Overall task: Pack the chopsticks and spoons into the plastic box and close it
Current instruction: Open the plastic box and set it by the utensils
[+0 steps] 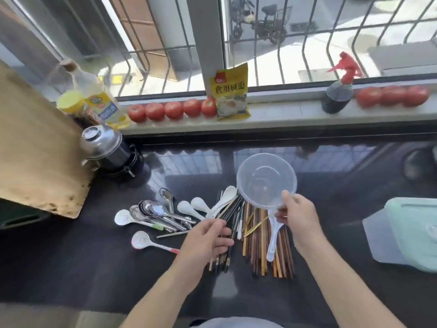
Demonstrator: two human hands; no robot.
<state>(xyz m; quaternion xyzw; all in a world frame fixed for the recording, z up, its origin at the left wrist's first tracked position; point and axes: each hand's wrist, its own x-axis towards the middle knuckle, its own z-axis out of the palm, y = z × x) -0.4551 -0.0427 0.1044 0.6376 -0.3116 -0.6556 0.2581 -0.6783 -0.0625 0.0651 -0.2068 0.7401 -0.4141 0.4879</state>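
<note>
Spoons (pixel 153 215) lie on the dark counter (pixel 94 268) at left. The left hand (pixel 208 237) curls around dark chopsticks (pixel 227 233). Brown chopsticks (pixel 264 247) lie between the hands. The right hand (pixel 295 215) pinches a clear lid (pixel 266 179). The green box (pixel 413 233) sits far right, well apart.

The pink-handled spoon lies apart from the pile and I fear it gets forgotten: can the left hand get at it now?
Probably yes: the pink-handled spoon lies bare on the counter beside the left hand, but that hand grips dark chopsticks.
</note>
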